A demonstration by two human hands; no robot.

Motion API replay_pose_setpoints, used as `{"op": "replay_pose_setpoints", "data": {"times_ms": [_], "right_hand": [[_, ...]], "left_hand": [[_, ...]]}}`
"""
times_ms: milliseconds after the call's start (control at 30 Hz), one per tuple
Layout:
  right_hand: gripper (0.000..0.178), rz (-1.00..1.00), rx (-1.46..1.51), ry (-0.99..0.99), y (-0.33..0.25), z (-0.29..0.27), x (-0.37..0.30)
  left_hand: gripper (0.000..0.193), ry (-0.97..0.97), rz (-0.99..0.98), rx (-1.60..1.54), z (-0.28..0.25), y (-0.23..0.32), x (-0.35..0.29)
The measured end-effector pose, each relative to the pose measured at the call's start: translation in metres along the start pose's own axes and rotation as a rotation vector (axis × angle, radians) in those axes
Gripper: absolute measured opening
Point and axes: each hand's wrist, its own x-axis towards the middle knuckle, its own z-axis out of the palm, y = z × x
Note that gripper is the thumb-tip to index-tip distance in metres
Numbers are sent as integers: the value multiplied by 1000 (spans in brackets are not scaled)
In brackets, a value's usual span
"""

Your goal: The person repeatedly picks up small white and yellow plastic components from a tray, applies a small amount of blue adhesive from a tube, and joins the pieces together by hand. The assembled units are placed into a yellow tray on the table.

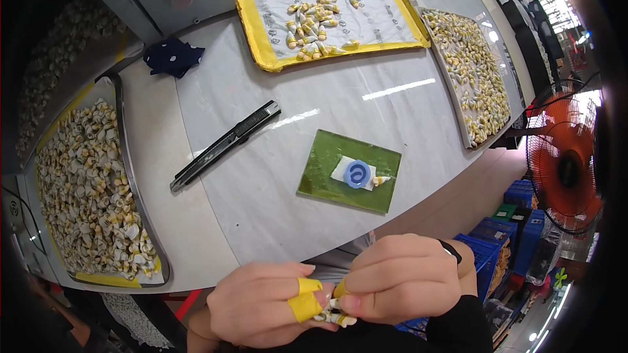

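Observation:
My left hand point(268, 304), yellow tape round its fingers, is curled about a few small white-and-yellow pieces point(341, 319) with pale tips. Against it, my right hand point(404, 279) pinches one of these pieces between thumb and forefinger, partly hidden by the fingers. Both hands meet at the table's near edge. Beyond them lies a green glass-like plate point(353, 206) bearing a white pad, a round blue cap point(357, 174) and one more small piece point(381, 181).
A black utility knife point(226, 146) lies left of the plate. Trays heaped with pieces stand at the left point(142, 268) and far right point(458, 101). A yellow-rimmed tray point(261, 52) at the back holds several. Dark cloth point(171, 57) lies behind the knife; an orange fan point(566, 163) stands at right.

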Motion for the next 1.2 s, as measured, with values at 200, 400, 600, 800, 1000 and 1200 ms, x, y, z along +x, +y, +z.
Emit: {"op": "replay_pose_setpoints", "data": {"times_ms": [200,400,600,800,1000,1200], "right_hand": [[23,122,-128,133,-10,9,-2],[18,51,241,164,13,6,1],[14,227,347,2,17,-1,7],[12,227,366,-101,18,-3,9],[14,183,306,-175,13,-4,12],[15,168,299,-183,14,-4,11]], "left_hand": [[34,234,42,129,9,-4,1],[31,359,-409,-583,20,6,-2],[26,176,-410,-915,15,-6,-11],[18,70,-457,-836,13,-6,-9],[16,-41,-401,-726,12,-7,-8],[17,-40,-427,-647,13,-3,-8]]}}
